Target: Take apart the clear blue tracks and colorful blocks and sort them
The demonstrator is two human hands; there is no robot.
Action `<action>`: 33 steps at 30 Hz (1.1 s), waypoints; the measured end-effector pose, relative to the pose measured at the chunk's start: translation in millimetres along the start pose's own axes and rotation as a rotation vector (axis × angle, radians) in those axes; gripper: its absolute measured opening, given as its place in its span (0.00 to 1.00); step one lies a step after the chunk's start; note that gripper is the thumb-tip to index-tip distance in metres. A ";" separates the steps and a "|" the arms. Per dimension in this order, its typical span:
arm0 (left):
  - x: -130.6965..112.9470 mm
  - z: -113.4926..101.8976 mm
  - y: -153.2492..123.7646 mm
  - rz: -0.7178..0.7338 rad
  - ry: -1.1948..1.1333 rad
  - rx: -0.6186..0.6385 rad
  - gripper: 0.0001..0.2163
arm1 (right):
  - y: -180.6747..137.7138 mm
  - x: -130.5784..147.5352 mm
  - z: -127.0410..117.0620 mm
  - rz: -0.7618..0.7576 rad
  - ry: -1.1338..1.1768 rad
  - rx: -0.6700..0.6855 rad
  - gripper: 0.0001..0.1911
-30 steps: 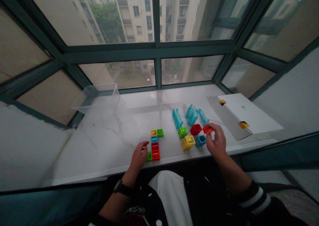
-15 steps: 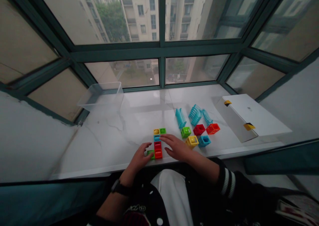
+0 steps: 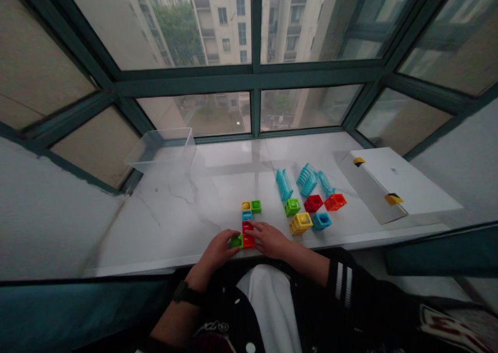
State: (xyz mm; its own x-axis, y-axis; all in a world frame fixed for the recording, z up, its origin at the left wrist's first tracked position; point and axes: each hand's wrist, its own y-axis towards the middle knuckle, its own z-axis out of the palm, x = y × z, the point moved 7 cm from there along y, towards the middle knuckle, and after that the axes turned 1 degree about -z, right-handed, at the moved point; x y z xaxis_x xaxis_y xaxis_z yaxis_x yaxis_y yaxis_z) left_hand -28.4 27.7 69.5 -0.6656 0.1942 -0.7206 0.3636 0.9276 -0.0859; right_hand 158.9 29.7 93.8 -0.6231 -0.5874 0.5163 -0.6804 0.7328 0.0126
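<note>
A row of joined toy blocks lies flat on the white sill: a yellow block (image 3: 246, 205) with a green one (image 3: 256, 206) beside it, then a blue block (image 3: 247, 215), then red blocks (image 3: 248, 242), with a green block (image 3: 236, 241) at the near left. My left hand (image 3: 218, 250) has its thumb and fingers curled around that near green block. From the right, my right hand (image 3: 271, 240) grips the red blocks, its fingertips lying over their upper side. Part of the red surface is hidden under those fingers.
Right of the row sit loose blocks: green (image 3: 292, 207), yellow (image 3: 301, 223), blue (image 3: 321, 221), dark red (image 3: 313, 203) and orange-red (image 3: 335, 202). Several translucent blue pieces (image 3: 307, 179) lie behind them. A clear bin (image 3: 161, 148) stands back left, a white box (image 3: 404, 181) at right.
My right hand has moved nearer, from beside the blue block down onto the red blocks. My left fingers have closed in around the near green block.
</note>
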 end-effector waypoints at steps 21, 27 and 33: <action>-15.5 5.4 0.9 0.048 0.014 -0.030 0.17 | 5.3 -5.4 3.5 0.080 0.087 -0.078 0.24; -13.7 6.3 2.1 0.031 -0.019 -0.020 0.17 | 8.3 -9.7 2.9 0.054 0.079 -0.069 0.23; 4.4 -11.1 2.3 -0.072 0.008 -0.092 0.15 | 9.6 -11.5 2.6 0.004 0.056 -0.068 0.23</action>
State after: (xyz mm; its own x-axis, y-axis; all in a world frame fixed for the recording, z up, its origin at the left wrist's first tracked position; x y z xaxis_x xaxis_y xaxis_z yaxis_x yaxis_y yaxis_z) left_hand -37.8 34.2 73.8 -0.6930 0.1286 -0.7093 0.2535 0.9646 -0.0729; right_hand 158.6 42.6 85.7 -0.6018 -0.5656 0.5638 -0.6488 0.7579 0.0679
